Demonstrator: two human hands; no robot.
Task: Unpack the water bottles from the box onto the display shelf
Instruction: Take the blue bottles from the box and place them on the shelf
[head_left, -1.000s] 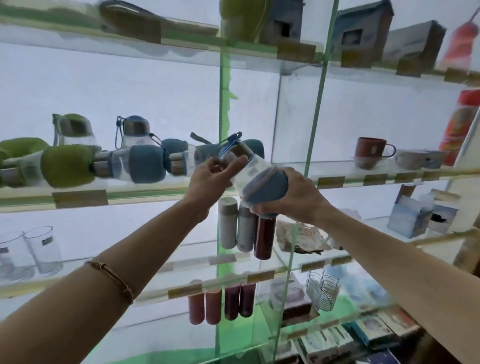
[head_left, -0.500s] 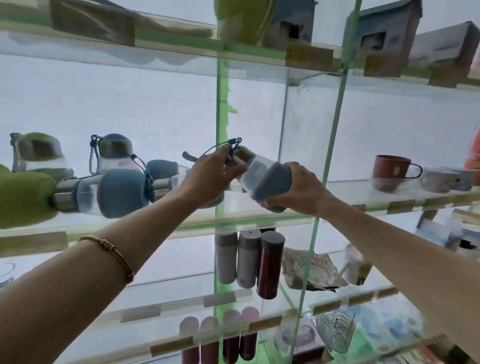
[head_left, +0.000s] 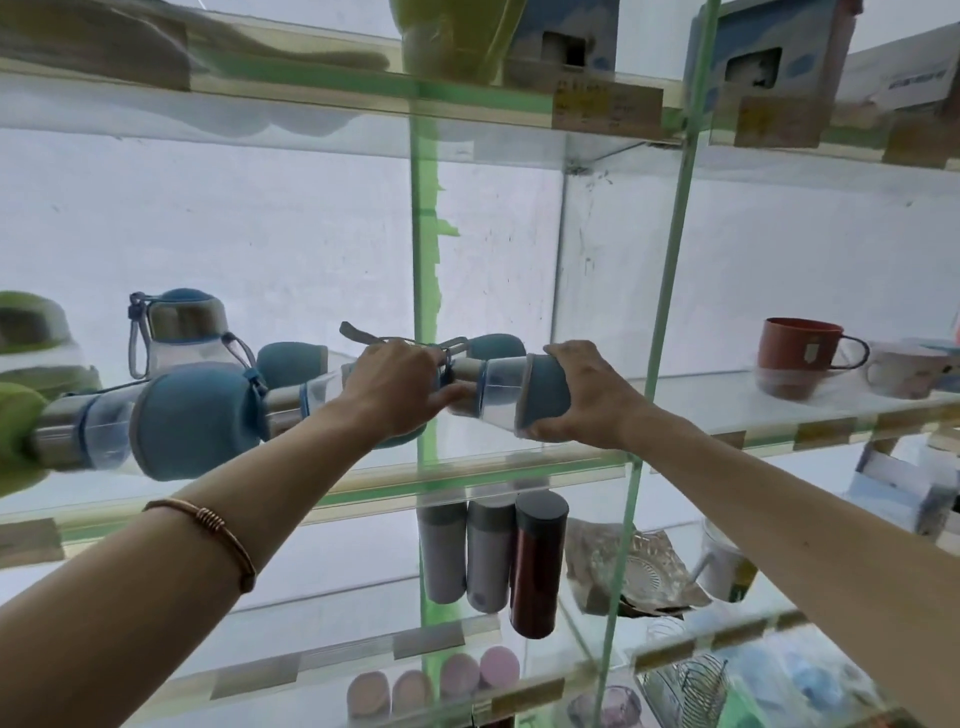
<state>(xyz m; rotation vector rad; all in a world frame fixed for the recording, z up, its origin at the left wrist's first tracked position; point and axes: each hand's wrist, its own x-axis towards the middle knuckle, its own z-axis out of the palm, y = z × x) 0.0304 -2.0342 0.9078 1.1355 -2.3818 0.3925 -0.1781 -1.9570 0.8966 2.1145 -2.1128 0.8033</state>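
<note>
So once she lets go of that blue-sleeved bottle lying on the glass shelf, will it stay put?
The bottle lies on its side and looks round, so it may roll on the smooth glass shelf. Its clear middle shows no liquid, so it is probably light and easily nudged. The right hand grips its fabric-covered end, which likely adds some friction.

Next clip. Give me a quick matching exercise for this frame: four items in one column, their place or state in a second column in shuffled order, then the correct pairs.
Items:
1. blue-sleeved bottle
2. red mug
3. dark red flask
4. bracelet

Places or states:
A. upright on the shelf below, beside two grey flasks
B. on the left forearm
C. on its side, held by both the left hand and right hand
D. on the right section of the same glass shelf

Pairs: 1-C, 2-D, 3-A, 4-B
</note>
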